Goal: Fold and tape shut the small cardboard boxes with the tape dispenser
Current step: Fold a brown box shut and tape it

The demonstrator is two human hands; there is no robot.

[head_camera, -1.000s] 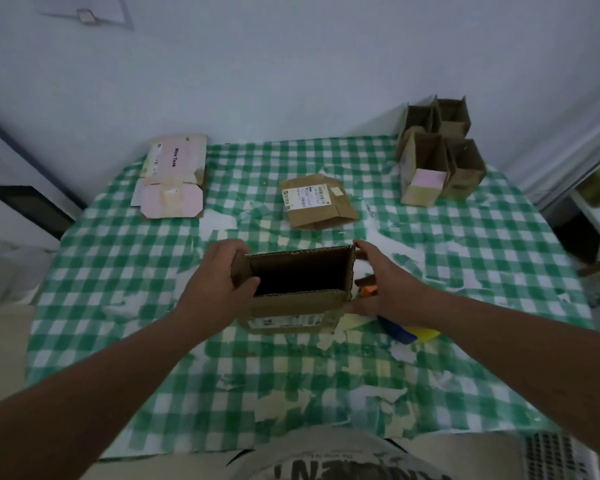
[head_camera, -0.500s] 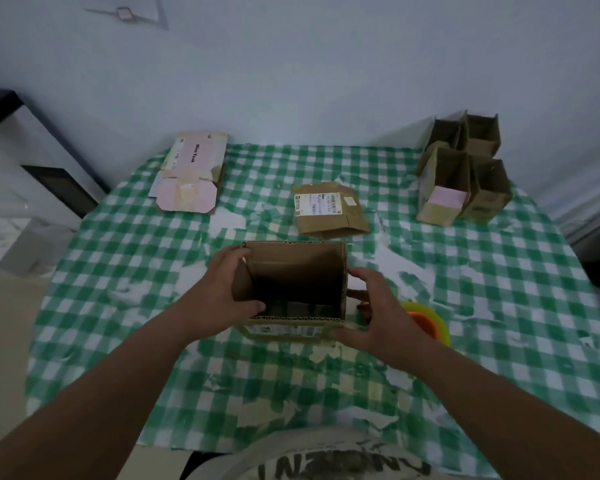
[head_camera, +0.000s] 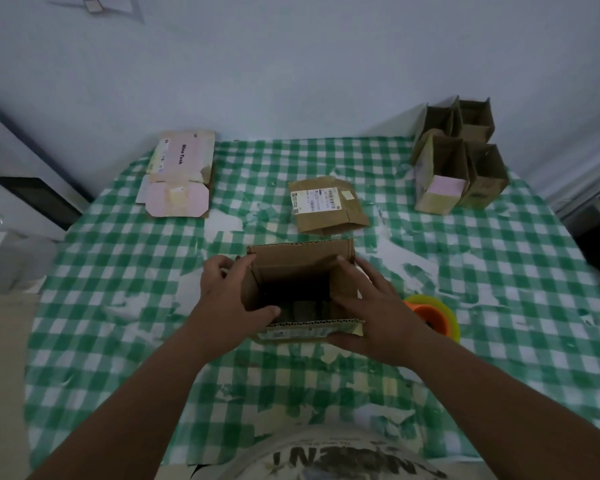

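A small open cardboard box [head_camera: 298, 265] stands on the green checked table, its opening facing up toward me. My left hand [head_camera: 231, 299] grips its left wall, thumb curled over the near edge into the opening. My right hand [head_camera: 374, 306] holds the right wall, fingers lying along the side flap and thumb under the near right corner. The tape dispenser [head_camera: 433, 315], yellow-green with an orange core, lies just right of my right hand, partly hidden by it.
A flattened brown box with a label [head_camera: 326, 206] lies behind the held box. Flat pink-and-white cartons [head_camera: 179, 176] sit at the back left. Several upright open boxes [head_camera: 458, 157] stand at the back right. The tablecloth [head_camera: 118, 271] is worn and patchy.
The box has been turned more upright so I look down into it. My right hand has slid onto the right flap, and the view has dropped closer.
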